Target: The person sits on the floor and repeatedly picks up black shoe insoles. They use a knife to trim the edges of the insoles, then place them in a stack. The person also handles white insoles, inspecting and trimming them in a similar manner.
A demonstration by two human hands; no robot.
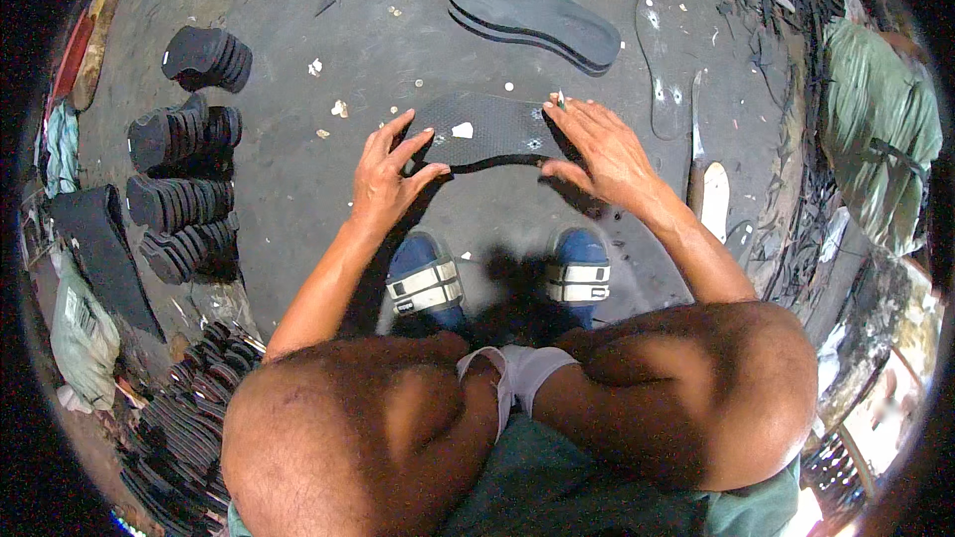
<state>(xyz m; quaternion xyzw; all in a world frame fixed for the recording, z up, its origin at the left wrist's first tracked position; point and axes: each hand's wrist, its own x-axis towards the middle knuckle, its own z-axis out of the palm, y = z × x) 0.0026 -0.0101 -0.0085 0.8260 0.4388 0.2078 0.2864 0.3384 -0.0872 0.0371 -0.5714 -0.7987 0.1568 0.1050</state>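
Note:
A dark textured shoe sole [497,124] lies crosswise in front of me, with a white scrap and small pale marks on its upper face. My left hand [383,174] grips its left end, fingers at the tip and thumb at the near edge. At the other end, my right hand [602,154] holds it with fingers over the top and thumb on the near side. A small pointed object [560,99] sticks up by the right fingertips; its kind is unclear. Beyond the sole rests a stack of larger black soles [532,15].
Stacks of black soles [184,204] line the left, with more piled [189,418] at lower left. A sole-shaped template [662,65] and a long knife [698,129] with a pale handle lie right. Dark offcuts and a green sack [880,134] stand farther right. My sandalled feet [426,273] are close.

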